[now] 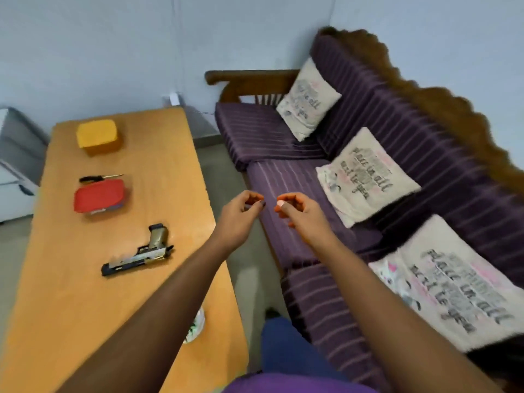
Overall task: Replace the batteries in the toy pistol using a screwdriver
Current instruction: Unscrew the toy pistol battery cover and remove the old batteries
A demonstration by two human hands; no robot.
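Both hands (241,211) (295,211) curled, seemingly empty, beside toy pistol (139,255).

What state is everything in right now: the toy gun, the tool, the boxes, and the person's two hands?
Silver and black toy pistol: lying flat on the orange wooden table, untouched.
Black-handled screwdriver: lying on the table, beside the red-lidded box.
Red-lidded box: lid on.
Yellow box: closed.
Left hand: raised, fingers curled, contents unclear.
Right hand: raised, fingers curled, contents unclear.
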